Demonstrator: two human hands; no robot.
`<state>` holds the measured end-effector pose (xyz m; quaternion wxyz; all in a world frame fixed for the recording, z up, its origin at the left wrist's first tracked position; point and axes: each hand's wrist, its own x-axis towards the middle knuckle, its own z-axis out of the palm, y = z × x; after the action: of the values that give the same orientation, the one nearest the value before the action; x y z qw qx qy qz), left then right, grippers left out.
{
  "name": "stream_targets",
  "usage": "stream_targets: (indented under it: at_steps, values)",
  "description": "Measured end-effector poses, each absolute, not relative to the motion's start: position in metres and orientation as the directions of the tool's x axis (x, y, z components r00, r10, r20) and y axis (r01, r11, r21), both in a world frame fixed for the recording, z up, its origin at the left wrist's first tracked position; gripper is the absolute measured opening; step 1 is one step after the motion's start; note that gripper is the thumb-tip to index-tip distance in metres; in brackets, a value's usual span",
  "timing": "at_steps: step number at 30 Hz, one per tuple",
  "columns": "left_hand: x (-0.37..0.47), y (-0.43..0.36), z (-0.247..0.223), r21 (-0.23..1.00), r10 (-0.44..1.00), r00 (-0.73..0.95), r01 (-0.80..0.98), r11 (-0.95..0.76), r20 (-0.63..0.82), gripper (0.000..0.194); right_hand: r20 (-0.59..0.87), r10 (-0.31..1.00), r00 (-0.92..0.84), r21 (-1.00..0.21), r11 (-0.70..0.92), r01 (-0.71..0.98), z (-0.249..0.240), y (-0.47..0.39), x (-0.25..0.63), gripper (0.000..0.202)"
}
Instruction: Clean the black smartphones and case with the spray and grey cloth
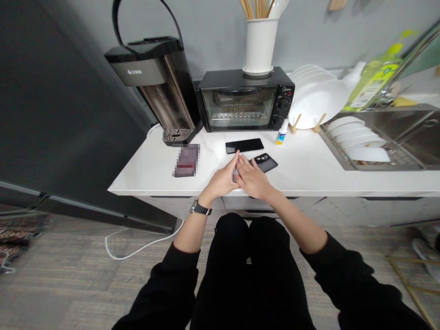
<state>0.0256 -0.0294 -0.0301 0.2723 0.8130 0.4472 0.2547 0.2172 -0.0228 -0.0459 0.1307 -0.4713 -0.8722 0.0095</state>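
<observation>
A dark phone (pixel 270 163) lies near the counter's front edge, its back with round camera lenses facing up. My right hand (pixel 254 179) rests over its left part with fingers stretched out. My left hand (pixel 223 180), with a watch on the wrist, meets my right fingertips, its fingers straight and close together. Between the hands a small greyish patch (pixel 235 175) shows, and I cannot tell what it is. Just behind lies a second phone (pixel 244 145), black screen up. A blurred-out dark purplish flat object (pixel 187 160) lies to the left.
On the white counter (pixel 309 169) stand a water dispenser (pixel 168 91), a toaster oven (pixel 240 103) with a white utensil holder (pixel 261 46) on top, and a small spray bottle (pixel 282 133). White plates (pixel 319 101) and a sink (pixel 405 128) are to the right.
</observation>
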Motion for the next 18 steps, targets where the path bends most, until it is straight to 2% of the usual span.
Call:
stream_targets:
  at_steps: [2,5,6,7,10,12,13,16,18]
  values:
    - [0.025,-0.029,-0.031,0.676,0.867,0.467,0.585,-0.448,0.170,0.120,0.214,0.870,-0.444,-0.149,0.478,0.866,-0.046,-0.019,0.227,0.069]
    - [0.026,-0.028,-0.032,0.686,0.879,0.452,0.592,-0.423,0.152,0.122,0.250,0.956,-0.151,-0.162,0.195,0.967,-0.045,-0.012,0.243,0.073]
    - [0.026,-0.028,-0.032,0.687,0.880,0.449,0.592,-0.421,0.153,0.122,0.266,0.957,-0.114,-0.166,0.162,0.973,-0.045,-0.012,0.244,0.074]
    - [0.025,-0.028,-0.032,0.687,0.880,0.449,0.592,-0.423,0.155,0.121,0.276,0.950,-0.144,-0.168,0.195,0.966,-0.045,-0.014,0.243,0.074]
    - [0.024,-0.028,-0.030,0.687,0.871,0.463,0.580,-0.438,0.165,0.118,0.270,0.848,-0.456,-0.176,0.510,0.842,-0.048,-0.027,0.233,0.066]
    - [0.023,-0.027,-0.029,0.694,0.868,0.471,0.573,-0.436,0.157,0.117,0.268,0.799,-0.538,-0.193,0.592,0.783,-0.050,-0.030,0.235,0.065]
    - [0.023,-0.027,-0.029,0.699,0.869,0.470,0.571,-0.430,0.151,0.119,0.278,0.827,-0.489,-0.202,0.548,0.812,-0.051,-0.029,0.240,0.065]
    - [0.024,-0.027,-0.031,0.698,0.882,0.450,0.587,-0.411,0.140,0.123,0.336,0.930,-0.150,-0.225,0.234,0.946,-0.053,-0.020,0.257,0.069]
    - [0.025,-0.027,-0.031,0.692,0.884,0.444,0.594,-0.411,0.145,0.122,0.349,0.935,-0.053,-0.231,0.141,0.963,-0.054,-0.019,0.257,0.072]
